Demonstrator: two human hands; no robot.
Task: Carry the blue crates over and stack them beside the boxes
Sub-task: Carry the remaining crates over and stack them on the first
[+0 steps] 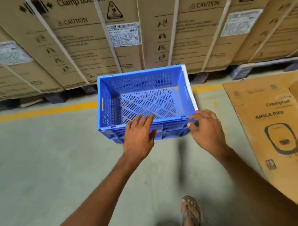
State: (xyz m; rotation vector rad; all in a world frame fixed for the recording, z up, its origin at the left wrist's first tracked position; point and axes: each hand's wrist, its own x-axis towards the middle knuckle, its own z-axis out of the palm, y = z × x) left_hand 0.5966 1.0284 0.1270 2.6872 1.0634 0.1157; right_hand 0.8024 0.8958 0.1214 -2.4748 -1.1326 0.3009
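An empty blue slotted crate (142,97) stands on the concrete floor in front of a row of tall cardboard boxes (79,28). Below its near edge a second blue rim (116,137) shows, so it seems to rest on another crate. My left hand (138,136) hovers flat over the near rim with its fingers spread, holding nothing. Over at the crate's near right corner my right hand (208,130) has loosely curled fingers at or touching the rim, with no firm grip visible.
A yellow floor line (40,110) runs under the crate along the row of boxes, which stand on dark pallets (263,69). A brown Crompton carton (275,129) lies close on the right. My sandalled foot (191,217) is on the grey floor behind the crate.
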